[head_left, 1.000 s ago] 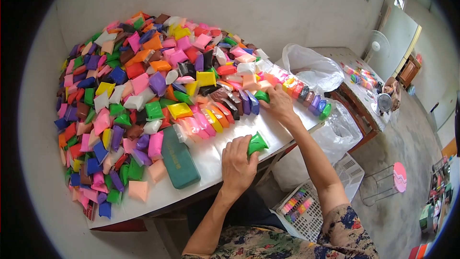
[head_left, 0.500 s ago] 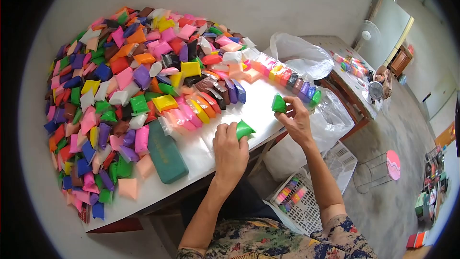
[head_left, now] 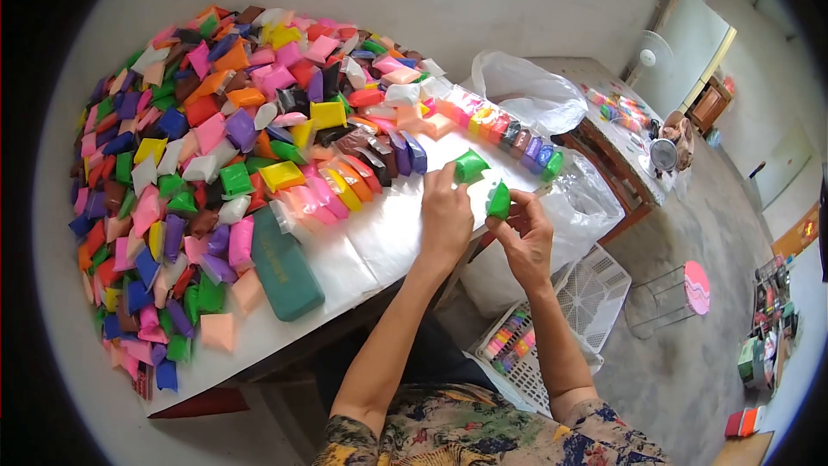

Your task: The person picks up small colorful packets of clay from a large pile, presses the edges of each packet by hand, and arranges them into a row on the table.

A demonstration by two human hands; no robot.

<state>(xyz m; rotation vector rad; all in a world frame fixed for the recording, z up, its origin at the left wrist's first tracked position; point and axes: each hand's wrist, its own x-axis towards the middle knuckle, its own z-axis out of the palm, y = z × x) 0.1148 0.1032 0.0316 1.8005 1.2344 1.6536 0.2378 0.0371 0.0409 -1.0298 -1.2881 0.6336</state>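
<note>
My left hand (head_left: 447,217) pinches a green packet (head_left: 470,166) over the white table top. Close beside it, my right hand (head_left: 526,237) holds another green packet (head_left: 498,200) upright between thumb and fingers, near the table's front edge. Just behind them lies a row of small packets in several colours (head_left: 494,124), with a green one at its right end. To the left, a group of orange, yellow and pink packets (head_left: 332,192) leans together next to a dark green block (head_left: 286,269).
A large heap of coloured packets (head_left: 207,134) covers the table's left part. Clear plastic bags (head_left: 526,95) lie behind the row. Below right is a white basket (head_left: 526,371) with packets inside. A pink-topped stool (head_left: 696,287) stands on the floor.
My left hand has moved up and right with its green packet, towards the row. My right hand has shifted slightly down and left, so the two packets are closer together. The view has shifted slightly.
</note>
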